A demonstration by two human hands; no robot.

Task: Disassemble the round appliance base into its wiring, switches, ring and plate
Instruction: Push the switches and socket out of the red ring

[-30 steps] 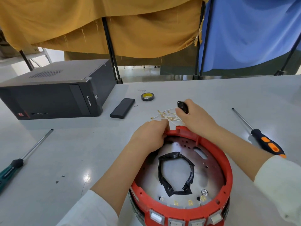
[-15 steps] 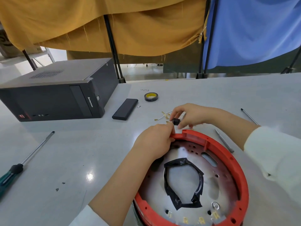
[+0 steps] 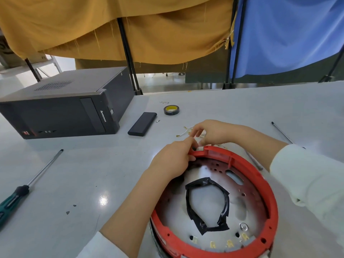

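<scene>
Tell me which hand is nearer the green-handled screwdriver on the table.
Left. The left hand grips the red ring's far rim, on the side toward the green-handled screwdriver. The right hand works just beyond that rim, farther from it.

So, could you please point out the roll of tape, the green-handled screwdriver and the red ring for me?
roll of tape (image 3: 171,110): head view, on its dark outer band.
green-handled screwdriver (image 3: 11,202): head view, on the handle.
red ring (image 3: 268,187): head view, on its right rim.

A workshop: screwdrivers (image 3: 24,190), tape roll (image 3: 171,110) and computer case (image 3: 63,103) on a worktable (image 3: 74,174)
</scene>
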